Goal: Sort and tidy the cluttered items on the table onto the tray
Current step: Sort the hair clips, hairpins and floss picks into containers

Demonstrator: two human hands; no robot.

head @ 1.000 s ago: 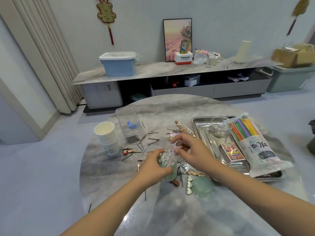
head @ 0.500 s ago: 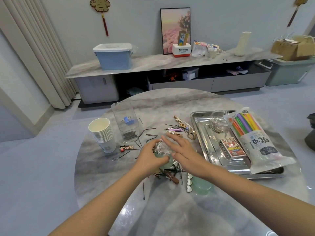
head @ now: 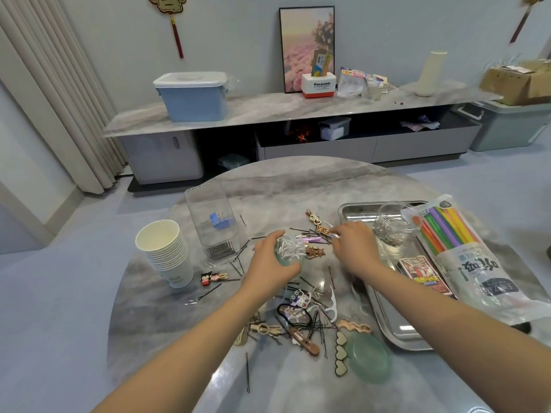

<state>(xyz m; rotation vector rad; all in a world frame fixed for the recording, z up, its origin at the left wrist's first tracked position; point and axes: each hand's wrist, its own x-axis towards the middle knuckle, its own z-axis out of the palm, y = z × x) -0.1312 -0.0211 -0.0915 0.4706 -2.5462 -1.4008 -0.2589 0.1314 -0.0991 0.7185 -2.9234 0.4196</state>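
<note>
- Fingers of the left hand [head: 268, 263] curl around a small green jar [head: 288, 254] stuffed with white floss picks, gripping it by the side wall, its base apparently just clear of the table [head: 298, 186] near the centre.
- Fingers of the right hand [head: 353, 248] reach down into a knot of clips and keychain charms [head: 317, 226] beside the tray's left rim; whether they have pinched anything cannot be told, as the fingertips are hidden among the pieces.
- One loose white floss pick [head: 331, 307] lies nearer the table's front edge, among black hairpins [head: 316, 326], a hair tie and wooden clips.
- A round green lid [head: 371, 360], probably the jar's, lies flat near the front edge, just outside the tray's near corner.
- The steel tray [head: 396, 332] sits along the right edge, already carrying a glass jar of pins [head: 393, 231], a card pack [head: 423, 274] and a bag of coloured straws [head: 456, 248].
- Toward the left edge stand a stack of paper cups [head: 167, 251] and a clear box [head: 213, 222] holding a blue binder clip and more hairpins.
- Handling, as a judgement: the jar looks light and rigid but open-topped, so it wants an upright side grip; the picks and pins are thin, slippery and flat to the marble, best pinched at an end or slid to the edge.
</note>
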